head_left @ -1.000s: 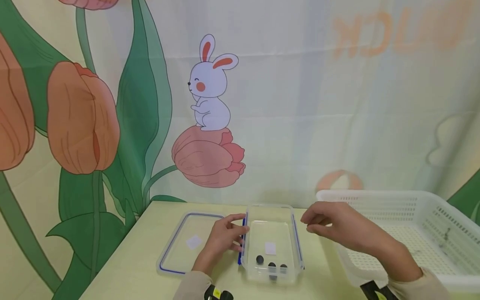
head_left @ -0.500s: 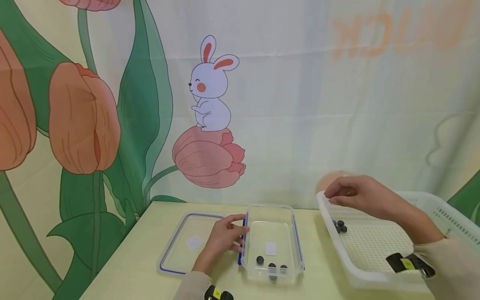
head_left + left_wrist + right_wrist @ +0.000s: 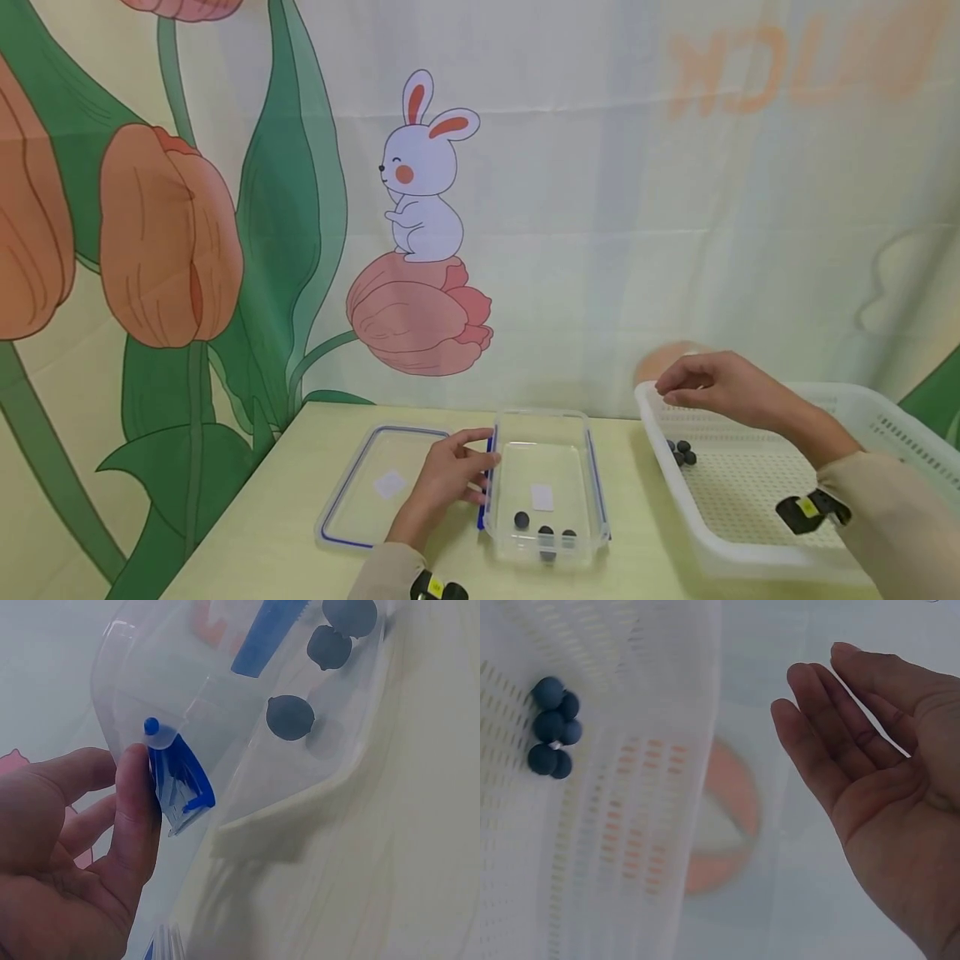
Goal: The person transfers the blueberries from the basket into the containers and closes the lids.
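A clear plastic food box (image 3: 536, 467) with blue latches stands uncovered on the table, three dark round balls (image 3: 521, 520) at its near end. My left hand (image 3: 442, 479) holds its left wall, thumb at the rim and fingers outside, beside a hanging blue latch (image 3: 180, 784) in the left wrist view. Over the left far corner of a white perforated basket (image 3: 705, 525), my right hand (image 3: 720, 383) hovers with fingers loosely bent. The right wrist view shows nothing between those fingers. Several similar dark balls (image 3: 549, 726) lie clustered inside the basket.
The clear lid (image 3: 360, 508) with a blue seal lies flat left of the box, partly behind the left hand. Pale-yellow table surface (image 3: 630, 508) separates box and basket. A printed curtain (image 3: 555, 208) hangs behind the table.
From beside the box, my right hand has moved right and up over the basket, uncovering the balls there. During the last half second it barely shifts. The left hand stays on the box.
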A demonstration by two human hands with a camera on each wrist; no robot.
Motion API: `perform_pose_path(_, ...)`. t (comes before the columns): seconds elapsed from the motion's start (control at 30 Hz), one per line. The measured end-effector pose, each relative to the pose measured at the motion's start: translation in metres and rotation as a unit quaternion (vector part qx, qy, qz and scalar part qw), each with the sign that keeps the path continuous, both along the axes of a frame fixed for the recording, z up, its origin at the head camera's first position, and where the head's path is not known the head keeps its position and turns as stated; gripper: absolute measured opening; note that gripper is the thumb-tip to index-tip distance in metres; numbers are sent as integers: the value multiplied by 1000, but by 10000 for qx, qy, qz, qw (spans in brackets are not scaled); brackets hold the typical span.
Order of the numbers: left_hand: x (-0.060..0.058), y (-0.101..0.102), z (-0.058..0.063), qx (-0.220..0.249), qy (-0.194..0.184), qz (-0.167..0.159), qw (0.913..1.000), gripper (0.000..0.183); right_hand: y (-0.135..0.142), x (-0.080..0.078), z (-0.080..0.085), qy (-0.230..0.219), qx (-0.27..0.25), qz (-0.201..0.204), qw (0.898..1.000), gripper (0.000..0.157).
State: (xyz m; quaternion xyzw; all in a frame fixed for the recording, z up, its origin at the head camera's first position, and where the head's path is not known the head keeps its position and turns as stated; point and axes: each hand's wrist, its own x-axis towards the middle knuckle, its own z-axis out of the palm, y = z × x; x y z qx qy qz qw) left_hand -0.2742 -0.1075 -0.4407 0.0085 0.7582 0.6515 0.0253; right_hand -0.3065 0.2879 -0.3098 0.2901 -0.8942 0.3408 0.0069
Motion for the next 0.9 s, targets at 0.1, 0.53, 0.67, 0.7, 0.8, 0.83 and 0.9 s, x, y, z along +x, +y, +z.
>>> perform_pose_path(0.1, -1, 0, 0, -4, -9, 2, 10000, 48, 5, -9, -8, -143, 59, -44, 9999, 16)
perform_pose_path(0.53, -5, 3, -4, -11, -51, 50, 10000, 46, 36, -34, -46, -893, 305, -235, 9953, 15)
perform_pose_path(0.67, -5, 3, -5, 0, -43, 44, 10000, 46, 46, -39, -59, -1018, 415, -293, 9935, 13)
perform_pose_path(0.7, -5, 2, -5, -7, -41, 47, 10000, 46, 47, -40, -62, -1063, 414, -291, 9930, 12)
perform_pose_path(0.8, -5, 2, -5, -19, -44, 55, 10000, 46, 52, -42, -72, -1138, 430, -172, 9924, 12)
perform_pose_path(0.83, -5, 2, -5, -12, -44, 55, 10000, 46, 53, -43, -74, -1166, 447, -134, 9921, 11)
perform_pose_path(0.9, -5, 2, -4, -5, -42, 52, 10000, 47, 55, -45, -78, -1183, 505, -60, 9917, 11)
